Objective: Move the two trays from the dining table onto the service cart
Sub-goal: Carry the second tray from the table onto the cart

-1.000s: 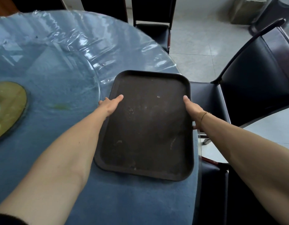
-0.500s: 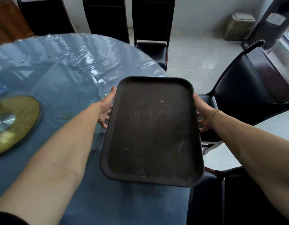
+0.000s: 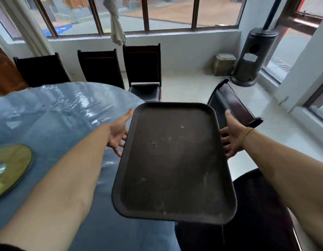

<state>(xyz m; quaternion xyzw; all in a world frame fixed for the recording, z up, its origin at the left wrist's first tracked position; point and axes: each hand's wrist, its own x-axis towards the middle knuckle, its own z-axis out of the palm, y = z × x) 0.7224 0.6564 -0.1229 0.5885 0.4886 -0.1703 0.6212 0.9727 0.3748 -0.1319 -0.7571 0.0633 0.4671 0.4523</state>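
Observation:
A dark brown rectangular tray (image 3: 173, 160) hangs in the air over the right edge of the dining table (image 3: 53, 127), empty and roughly level. My left hand (image 3: 119, 134) grips its left long edge, thumb on the rim and fingers underneath. On the opposite long edge, my right hand (image 3: 233, 136) holds it the same way. Only one tray is in view, and no service cart shows in the frame.
The round table wears a blue cloth under clear plastic, with a gold turntable (image 3: 10, 169) at its left. Black chairs (image 3: 142, 69) line the far side; another chair (image 3: 231, 105) stands right of the tray. A dark patio heater (image 3: 253, 57) stands by the windows.
Both hands have lifted the tray off the table and carried it up and to the right. The view has tilted upward, bringing the windows, the chairs and the heater into sight.

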